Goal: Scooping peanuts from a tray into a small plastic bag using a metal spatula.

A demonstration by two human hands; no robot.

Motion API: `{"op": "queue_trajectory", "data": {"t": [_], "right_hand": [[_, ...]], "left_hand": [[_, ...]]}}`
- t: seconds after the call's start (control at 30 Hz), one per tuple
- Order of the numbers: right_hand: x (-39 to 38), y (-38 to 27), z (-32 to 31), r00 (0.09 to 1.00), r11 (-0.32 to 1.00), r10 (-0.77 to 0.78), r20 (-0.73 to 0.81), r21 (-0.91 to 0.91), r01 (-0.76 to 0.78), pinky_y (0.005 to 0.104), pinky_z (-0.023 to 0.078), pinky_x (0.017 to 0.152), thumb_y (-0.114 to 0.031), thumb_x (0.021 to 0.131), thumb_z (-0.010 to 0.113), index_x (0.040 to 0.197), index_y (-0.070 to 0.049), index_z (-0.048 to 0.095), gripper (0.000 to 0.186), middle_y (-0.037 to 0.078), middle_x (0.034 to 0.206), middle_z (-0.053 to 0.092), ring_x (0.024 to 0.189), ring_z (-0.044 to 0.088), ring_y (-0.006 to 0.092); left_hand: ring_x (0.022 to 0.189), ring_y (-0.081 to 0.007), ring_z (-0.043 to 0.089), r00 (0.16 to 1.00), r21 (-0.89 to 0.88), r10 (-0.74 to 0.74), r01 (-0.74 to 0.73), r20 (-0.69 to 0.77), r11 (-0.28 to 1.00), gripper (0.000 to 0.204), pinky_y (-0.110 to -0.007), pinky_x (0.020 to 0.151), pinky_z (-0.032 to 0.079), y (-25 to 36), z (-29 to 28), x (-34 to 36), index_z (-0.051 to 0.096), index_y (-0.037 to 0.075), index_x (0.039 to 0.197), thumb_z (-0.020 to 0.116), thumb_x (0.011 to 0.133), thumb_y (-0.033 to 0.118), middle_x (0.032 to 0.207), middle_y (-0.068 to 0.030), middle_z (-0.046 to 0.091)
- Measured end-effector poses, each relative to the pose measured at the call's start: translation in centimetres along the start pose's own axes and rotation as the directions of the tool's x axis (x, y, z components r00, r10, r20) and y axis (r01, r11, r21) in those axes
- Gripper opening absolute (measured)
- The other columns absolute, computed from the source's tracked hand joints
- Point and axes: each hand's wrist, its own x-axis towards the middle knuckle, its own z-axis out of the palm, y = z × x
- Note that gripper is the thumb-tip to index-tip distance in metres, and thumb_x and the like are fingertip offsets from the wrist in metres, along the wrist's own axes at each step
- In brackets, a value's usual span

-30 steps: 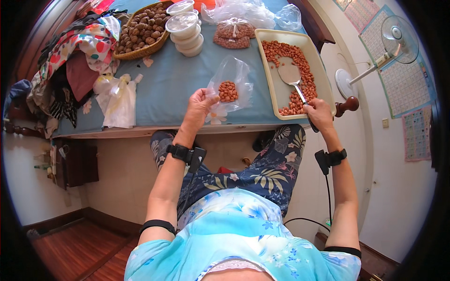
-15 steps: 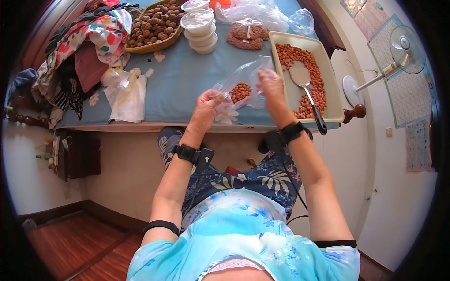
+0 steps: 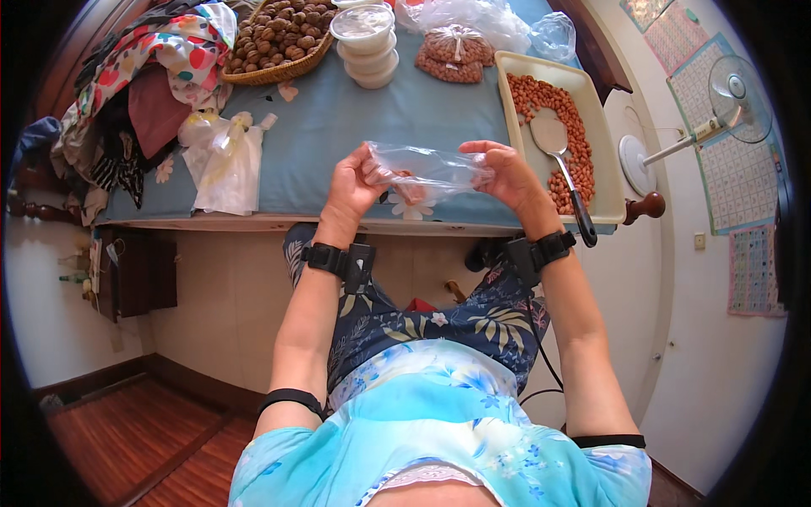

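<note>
A clear plastic bag (image 3: pixel 435 166) is stretched sideways between my two hands, over the near edge of the blue-covered bed. My left hand (image 3: pixel 355 180) pinches its left end, my right hand (image 3: pixel 507 173) its right end. Some reddish-brown nuts (image 3: pixel 411 192) show dimly through the plastic at the bottom of the bag. To the right of my right hand stands a cream tray (image 3: pixel 615 182) with reddish nuts (image 3: pixel 581 152) spread in it. A metal turner (image 3: pixel 553 144) lies across the tray, its black handle over the near rim.
Behind are a wicker basket (image 3: pixel 279 74) of walnuts, stacked white tubs (image 3: pixel 372 63), a tied bag of nuts (image 3: pixel 454 57) and crumpled clear bags (image 3: pixel 553 36). Thin plastic bags (image 3: pixel 228 173) and piled clothes (image 3: pixel 152 110) lie left. A fan (image 3: pixel 718 127) stands right.
My hands have moved apart, pulling the bag's upper part wide and flat. My right hand has shifted right and lower. The nuts in the bag now hang lower and show less.
</note>
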Motion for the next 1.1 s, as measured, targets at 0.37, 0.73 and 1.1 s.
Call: {"op": "queue_trajectory", "data": {"t": [0.37,0.73,1.1], "right_hand": [[1.5,3.7,0.8,0.924,0.737,-0.382,-0.013,-0.607,0.296,0.0220,0.039,0.056,-0.020,0.079,0.066,0.094,-0.005,0.064,0.021,-0.002,0.065,0.051,0.058,0.046,0.0080],[4.0,-2.2,0.0,0.963,0.986,-0.044,-0.267,0.140,0.084,0.0256,0.024,0.041,-0.015,0.079,0.063,0.061,-0.011,0.051,0.021,-0.003,0.055,0.045,0.041,0.032,0.0082],[0.7,-0.4,2.1,0.530,-0.116,-0.840,0.118,-0.993,0.037,0.0403,0.037,0.096,-0.013,0.071,0.070,0.103,-0.004,0.066,0.033,0.016,0.120,0.053,0.114,0.043,0.0325]], "left_hand": [[0.058,-0.0070,0.045,0.957,0.822,0.225,0.022,-0.182,0.570,0.022,-0.021,0.054,0.042,-1.4,2.3,-2.1,0.058,0.003,0.108,0.058,0.087,0.012,0.070,0.0020,0.053],[0.048,-0.0041,0.035,0.991,0.745,-0.026,0.116,-0.131,0.657,0.026,-0.020,0.044,0.030,-0.1,3.0,1.5,0.058,0.004,0.081,0.057,0.094,0.026,0.058,0.0068,0.040],[0.065,-0.0149,0.056,0.969,0.562,0.081,0.066,-0.232,0.825,0.033,-0.030,0.058,0.049,-5.4,5.1,5.8,0.057,0.001,0.109,0.052,0.096,0.030,0.076,-0.0034,0.056]]}}
